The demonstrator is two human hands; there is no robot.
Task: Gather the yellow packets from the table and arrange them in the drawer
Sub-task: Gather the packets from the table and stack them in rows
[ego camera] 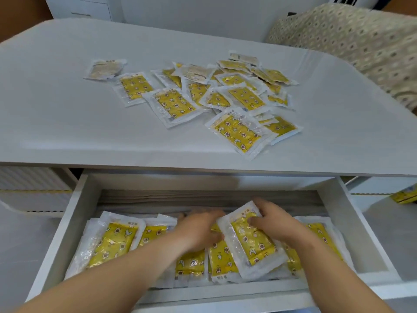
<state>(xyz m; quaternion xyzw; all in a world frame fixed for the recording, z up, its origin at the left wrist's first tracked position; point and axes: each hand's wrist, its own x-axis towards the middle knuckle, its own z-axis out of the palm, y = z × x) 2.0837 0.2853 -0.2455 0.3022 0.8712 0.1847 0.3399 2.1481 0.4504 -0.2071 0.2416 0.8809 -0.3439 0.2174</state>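
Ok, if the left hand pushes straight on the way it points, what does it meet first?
Most likely the tilted packet that the right hand grips: its edge lies right at the left hand. Behind it is the drawer's back wall. Blur leaves this unsure.

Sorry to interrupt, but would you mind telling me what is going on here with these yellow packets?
A person is filling the open drawer with yellow packets. The right hand grips a tilted packet by its upper end, above the row of packets lying inside; the left hand, blurred, reaches in beside it. A loose pile of packets lies on the table, not yet gathered.
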